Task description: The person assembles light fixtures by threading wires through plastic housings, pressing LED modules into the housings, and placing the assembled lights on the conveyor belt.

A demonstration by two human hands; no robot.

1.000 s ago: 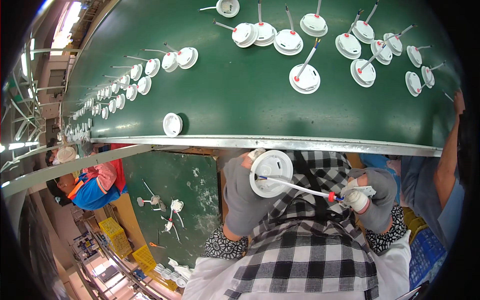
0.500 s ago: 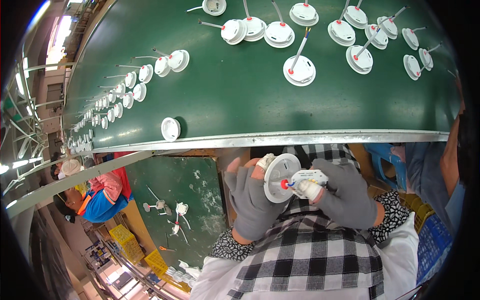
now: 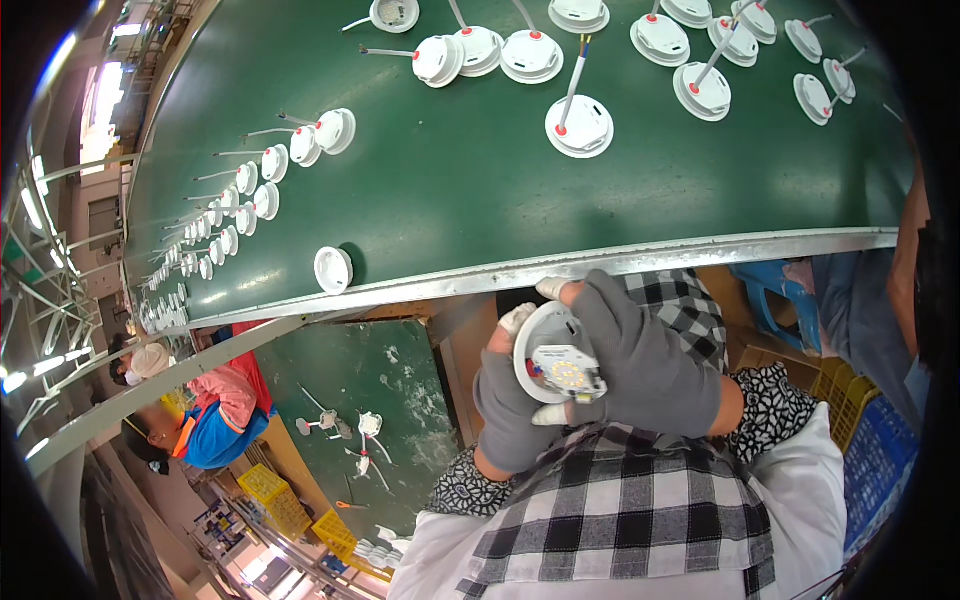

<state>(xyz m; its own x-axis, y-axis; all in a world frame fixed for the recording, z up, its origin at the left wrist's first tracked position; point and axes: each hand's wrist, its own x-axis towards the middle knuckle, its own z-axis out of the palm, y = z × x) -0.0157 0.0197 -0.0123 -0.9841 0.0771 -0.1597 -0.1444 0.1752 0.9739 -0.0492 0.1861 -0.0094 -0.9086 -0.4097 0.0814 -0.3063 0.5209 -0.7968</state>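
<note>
In front of my apron I hold a white round lamp housing (image 3: 524, 372), its hollow side turned up. A white LED circuit board (image 3: 568, 371) with a ring of yellowish dots lies over the opening, tilted and jutting at the lower right. A bit of red shows inside, left of the board. My left hand (image 3: 505, 400), in a grey fingerless glove with wrapped white fingertips, is closed around the housing's left side. My right hand (image 3: 650, 355), gloved likewise, curls round the right side, fingertips at the far rim and thumb below the board's near edge.
Beyond a metal edge (image 3: 480, 282), a green bench (image 3: 430, 190) carries many white lamps (image 3: 580, 128) with grey cables. One cable-less housing (image 3: 333, 270) stands near the edge. At left, a lower green table (image 3: 400, 385) holds wired parts and scissors (image 3: 350, 504). Co-workers (image 3: 215, 420) sit further left.
The board has turned over, from its printed side to its LED side, and now lies over the housing's opening. My right hand has shifted from pinching the board to gripping round the housing.
</note>
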